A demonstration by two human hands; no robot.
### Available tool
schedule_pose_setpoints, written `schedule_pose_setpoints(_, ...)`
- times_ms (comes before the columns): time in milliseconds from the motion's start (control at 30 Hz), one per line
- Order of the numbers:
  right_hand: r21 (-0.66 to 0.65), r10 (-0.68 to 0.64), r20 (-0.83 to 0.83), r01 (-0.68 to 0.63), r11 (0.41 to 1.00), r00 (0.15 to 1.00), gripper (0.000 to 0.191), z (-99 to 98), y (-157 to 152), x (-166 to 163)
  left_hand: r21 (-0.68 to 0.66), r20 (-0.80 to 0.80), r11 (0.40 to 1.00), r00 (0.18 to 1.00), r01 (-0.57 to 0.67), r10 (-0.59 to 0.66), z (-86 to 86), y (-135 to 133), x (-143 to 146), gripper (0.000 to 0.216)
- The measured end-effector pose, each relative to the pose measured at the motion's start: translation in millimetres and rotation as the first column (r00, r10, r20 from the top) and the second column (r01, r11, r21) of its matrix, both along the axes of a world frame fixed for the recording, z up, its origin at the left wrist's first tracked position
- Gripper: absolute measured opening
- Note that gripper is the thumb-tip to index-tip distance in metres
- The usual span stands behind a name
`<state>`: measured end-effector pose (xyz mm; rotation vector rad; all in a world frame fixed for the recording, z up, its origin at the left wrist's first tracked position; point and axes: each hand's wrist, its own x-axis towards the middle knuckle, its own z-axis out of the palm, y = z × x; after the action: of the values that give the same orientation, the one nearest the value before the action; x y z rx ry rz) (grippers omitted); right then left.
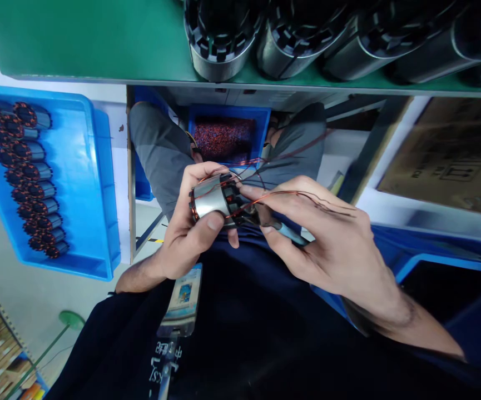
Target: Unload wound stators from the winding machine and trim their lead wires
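My left hand [184,228] is wrapped round a small metal motor stator [212,200] with copper windings, held in front of my body. My right hand [327,239] is closed in a pinch at the stator's open end, gripping a thin tool with a blue-grey handle [290,233]. Thin copper wires [307,195] run from the stator over the back of my right hand.
A blue tray [94,189] at the left holds a row of several wound stators [27,172]. Larger stators [223,39] lie on the green bench [98,39] above. A blue bin of copper wire scrap [223,139] sits between my knees. A cardboard box [452,155] is at the right.
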<state>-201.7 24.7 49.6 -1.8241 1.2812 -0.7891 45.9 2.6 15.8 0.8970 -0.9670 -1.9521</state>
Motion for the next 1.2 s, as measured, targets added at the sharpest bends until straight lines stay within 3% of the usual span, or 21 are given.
schedule_pose_setpoints(133,-0.072,-0.044,0.027,0.046,0.996,0.999,0.059,1.9,3,4,-0.088,-0.010,0.996,1.000,0.005,-0.006,-4.0,2,-1,0.055)
schedule_pose_setpoints(300,-0.161,-0.093,0.029,0.097,0.982,0.995,0.058,-7.3,5,5,-0.061,-0.102,0.998,0.995,-0.021,0.015,-2.4,5,-5,0.050)
schedule_pose_setpoints(467,-0.046,-0.076,0.104,0.081,0.996,0.992,0.050,-8.2,1,7,-0.083,-0.095,0.996,0.995,-0.047,0.039,-0.9,6,-7,0.050)
schedule_pose_setpoints(633,-0.015,-0.080,0.039,0.081,0.997,0.996,0.072,-2.3,4,6,-0.115,-0.141,0.987,0.985,-0.114,0.098,0.7,5,-10,0.044)
schedule_pose_setpoints(733,-0.074,-0.077,0.025,0.078,0.994,0.997,0.069,-2.9,6,8,-0.109,-0.092,0.986,0.989,-0.125,0.115,0.4,4,-12,0.040)
schedule_pose_setpoints(933,-0.108,-0.067,-0.007,0.066,0.992,0.998,0.071,-1.7,6,11,-0.234,0.040,0.957,0.982,-0.170,0.184,-1.4,0,-14,0.040)
schedule_pose_setpoints(1200,-0.104,-0.075,-0.036,0.071,0.992,0.997,0.076,2.4,7,8,-0.199,0.100,0.942,0.950,-0.271,0.295,6.2,-3,-19,0.048)
